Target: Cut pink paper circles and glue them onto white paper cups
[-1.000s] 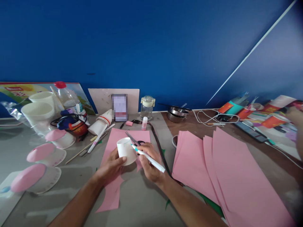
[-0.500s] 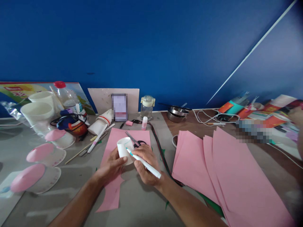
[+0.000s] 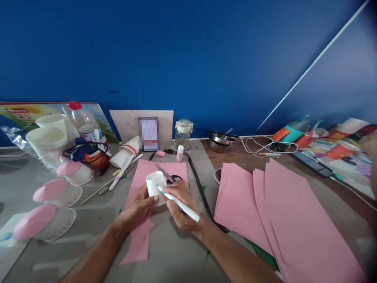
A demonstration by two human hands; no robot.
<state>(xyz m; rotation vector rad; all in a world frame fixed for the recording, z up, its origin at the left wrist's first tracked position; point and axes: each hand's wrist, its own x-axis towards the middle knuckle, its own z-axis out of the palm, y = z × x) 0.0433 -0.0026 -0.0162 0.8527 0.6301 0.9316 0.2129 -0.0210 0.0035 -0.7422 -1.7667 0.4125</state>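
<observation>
A white paper cup (image 3: 153, 188) is held by my left hand (image 3: 140, 206), its thumb on the near side. Thin teal lines show on the cup's wall. My right hand (image 3: 185, 204) is closed around a white marker (image 3: 184, 208) with a teal tip, and the tip touches or nearly touches the cup. Beneath the hands lies a cut sheet of pink paper (image 3: 140, 247). Just behind the cup, black-handled scissors (image 3: 173, 179) rest on that sheet, partly hidden by my right hand.
At left stand several paper cups with pink tops (image 3: 35, 222) and stacked white cups (image 3: 47, 137). A glue stick (image 3: 179, 153), a glass jar (image 3: 184, 135) and a propped phone (image 3: 149, 133) are behind. Pink sheets (image 3: 235, 196) lie at right; part of another person (image 3: 370, 153) shows at the far right edge.
The cup has turned slightly, and a longer stretch of teal line shows on its wall. Both hands keep nearly the same place.
</observation>
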